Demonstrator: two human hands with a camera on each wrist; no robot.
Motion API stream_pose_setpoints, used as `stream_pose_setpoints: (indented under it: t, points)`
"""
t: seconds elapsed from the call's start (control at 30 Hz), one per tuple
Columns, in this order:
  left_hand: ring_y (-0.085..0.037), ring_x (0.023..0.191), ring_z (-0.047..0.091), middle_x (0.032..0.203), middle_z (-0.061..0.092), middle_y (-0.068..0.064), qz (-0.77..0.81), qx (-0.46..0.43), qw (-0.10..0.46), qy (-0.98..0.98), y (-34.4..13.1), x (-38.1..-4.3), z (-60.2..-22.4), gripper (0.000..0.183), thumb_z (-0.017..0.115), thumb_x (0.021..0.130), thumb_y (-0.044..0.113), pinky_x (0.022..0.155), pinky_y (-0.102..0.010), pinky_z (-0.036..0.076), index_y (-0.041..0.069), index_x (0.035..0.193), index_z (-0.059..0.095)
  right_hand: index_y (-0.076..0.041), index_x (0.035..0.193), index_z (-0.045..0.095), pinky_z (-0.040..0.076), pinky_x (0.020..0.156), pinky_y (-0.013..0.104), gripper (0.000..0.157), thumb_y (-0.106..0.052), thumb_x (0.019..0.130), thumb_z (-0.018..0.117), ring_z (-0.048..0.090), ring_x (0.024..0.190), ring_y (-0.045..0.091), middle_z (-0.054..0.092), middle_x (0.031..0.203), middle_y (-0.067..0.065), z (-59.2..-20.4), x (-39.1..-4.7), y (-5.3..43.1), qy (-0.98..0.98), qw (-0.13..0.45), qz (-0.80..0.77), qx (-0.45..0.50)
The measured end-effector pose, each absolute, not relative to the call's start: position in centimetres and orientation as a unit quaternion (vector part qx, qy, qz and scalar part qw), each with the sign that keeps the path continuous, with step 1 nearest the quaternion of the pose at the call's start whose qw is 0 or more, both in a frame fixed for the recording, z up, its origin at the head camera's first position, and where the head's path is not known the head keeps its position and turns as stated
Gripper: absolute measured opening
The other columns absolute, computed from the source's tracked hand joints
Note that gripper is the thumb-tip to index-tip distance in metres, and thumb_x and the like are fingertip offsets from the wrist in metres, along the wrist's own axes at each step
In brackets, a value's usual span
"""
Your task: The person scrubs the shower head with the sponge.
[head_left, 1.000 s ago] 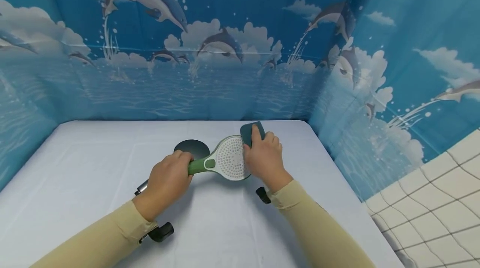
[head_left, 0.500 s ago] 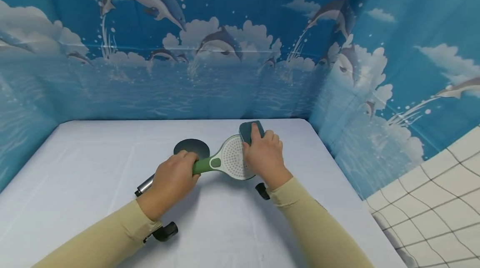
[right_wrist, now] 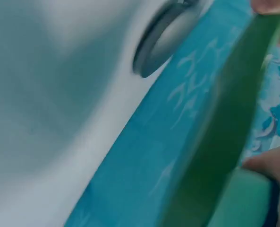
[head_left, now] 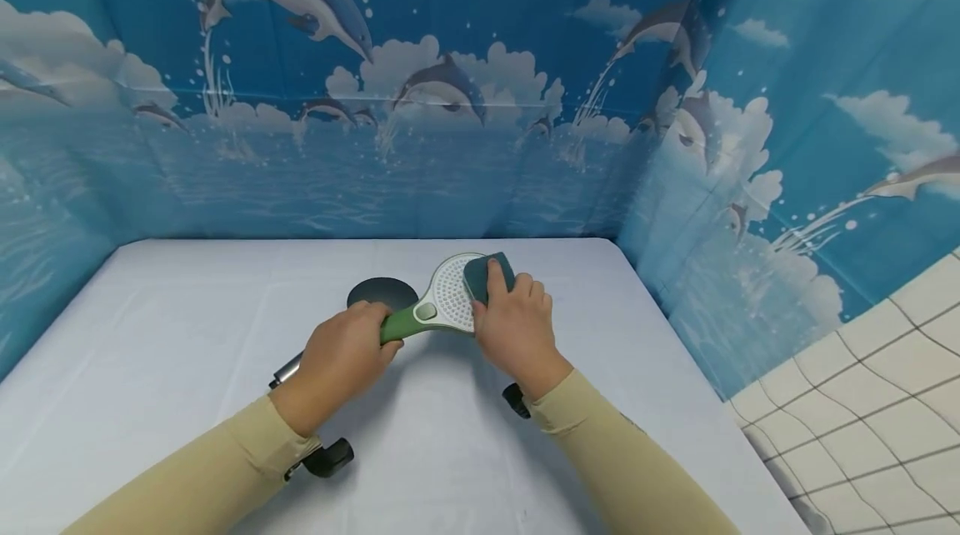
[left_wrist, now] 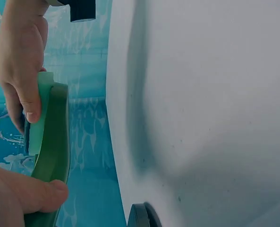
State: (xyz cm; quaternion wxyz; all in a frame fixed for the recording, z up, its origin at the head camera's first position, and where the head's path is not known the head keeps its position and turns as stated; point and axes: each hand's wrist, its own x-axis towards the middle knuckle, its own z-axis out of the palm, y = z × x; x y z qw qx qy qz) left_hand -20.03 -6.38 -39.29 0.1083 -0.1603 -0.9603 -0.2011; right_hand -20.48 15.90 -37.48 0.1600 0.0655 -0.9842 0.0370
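Note:
My left hand (head_left: 341,364) grips the green handle of a shower head (head_left: 450,293) and holds it above the table. Its white face, dotted with nozzles, is turned up toward the head camera. Against the right part of that face, my right hand (head_left: 517,331) holds a sponge (head_left: 476,275), index finger laid along its dark teal top. The left wrist view shows the sponge's lighter green layer (left_wrist: 40,118) touching the shower head's edge. In the right wrist view the green back of the shower head (right_wrist: 224,113) is blurred.
On the white table (head_left: 187,310) lies a dark round-headed utensil (head_left: 382,292) with a silver handle end (head_left: 287,370), its middle hidden behind my left hand. A dolphin-print curtain (head_left: 450,177) stands behind the table. White tiles (head_left: 885,385) show at right.
The shower head has tipped slightly, its round end rising and shifting left. My right hand and the sponge have moved left and slightly down across its face. The utensil has stayed put.

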Motion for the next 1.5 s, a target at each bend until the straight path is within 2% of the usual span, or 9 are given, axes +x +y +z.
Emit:
stream_pose_setpoints:
  t: [0.2, 0.33, 0.5, 0.7, 1.0, 1.5]
  points:
    - [-0.015, 0.068, 0.051, 0.087, 0.063, -0.003, -0.209, -0.163, 0.116, -0.957, -6.3, -19.9, -39.6, 0.022, 0.083, 0.091, 0.023, 0.059, -0.035, 0.046, 0.009, 0.105, 0.072, -0.007, 0.160, 0.040, 0.040, 0.074, 0.043, 0.068, -0.038, 0.104, 0.064, 0.049, 0.090, 0.033, 0.056, 0.112, 0.026, -38.6, -19.3, 15.2, -0.976, 0.164, 0.049, 0.135]
    - [-0.015, 0.069, 0.052, 0.087, 0.063, -0.002, -0.211, -0.166, 0.124, -0.955, -6.2, -19.7, -40.0, 0.023, 0.084, 0.090, 0.024, 0.060, -0.037, 0.048, 0.010, 0.103, 0.071, -0.010, 0.163, 0.034, 0.038, 0.080, 0.044, 0.067, -0.040, 0.108, 0.057, 0.046, 0.096, 0.033, 0.053, 0.120, 0.027, -38.4, -20.1, 17.0, -0.987, 0.127, 0.055, 0.079]
    - [-0.015, 0.072, 0.051, 0.087, 0.060, -0.001, -0.201, -0.168, 0.118, -0.958, -6.3, -19.2, -40.5, 0.025, 0.084, 0.090, 0.025, 0.061, -0.036, 0.046, 0.012, 0.099, 0.065, -0.007, 0.166, 0.027, 0.038, 0.093, 0.053, 0.068, -0.037, 0.110, 0.052, 0.044, 0.109, 0.040, 0.046, 0.128, 0.032, -37.4, -21.5, 20.4, -0.993, 0.082, 0.083, 0.008]
    - [-0.015, 0.072, 0.051, 0.083, 0.058, -0.002, -0.183, -0.178, 0.120, -0.960, -6.8, -18.6, -41.4, 0.024, 0.083, 0.091, 0.020, 0.062, -0.035, 0.045, 0.010, 0.096, 0.063, -0.008, 0.167, 0.022, 0.035, 0.104, 0.061, 0.069, -0.036, 0.111, 0.051, 0.041, 0.123, 0.047, 0.040, 0.141, 0.036, -36.9, -21.7, 22.4, -0.988, 0.067, 0.139, 0.004]
    - [-0.018, 0.074, 0.053, 0.089, 0.057, -0.004, -0.166, -0.183, 0.030, -0.969, -6.8, -18.2, -42.3, 0.023, 0.079, 0.095, 0.020, 0.067, -0.039, 0.047, 0.007, 0.102, 0.061, -0.011, 0.168, 0.021, 0.035, 0.107, 0.062, 0.071, -0.038, 0.111, 0.052, 0.041, 0.131, 0.048, 0.039, 0.146, 0.036, -37.5, -21.5, 22.1, -0.986, 0.039, 0.160, 0.030]
    - [-0.017, 0.074, 0.052, 0.089, 0.055, -0.005, -0.182, -0.169, -0.036, -0.968, -7.5, -18.6, -42.7, 0.020, 0.075, 0.095, 0.017, 0.068, -0.039, 0.048, 0.005, 0.104, 0.062, -0.011, 0.168, 0.021, 0.035, 0.105, 0.061, 0.071, -0.039, 0.111, 0.052, 0.041, 0.130, 0.048, 0.038, 0.147, 0.035, -38.6, -21.3, 21.8, -0.985, 0.028, 0.164, 0.052]
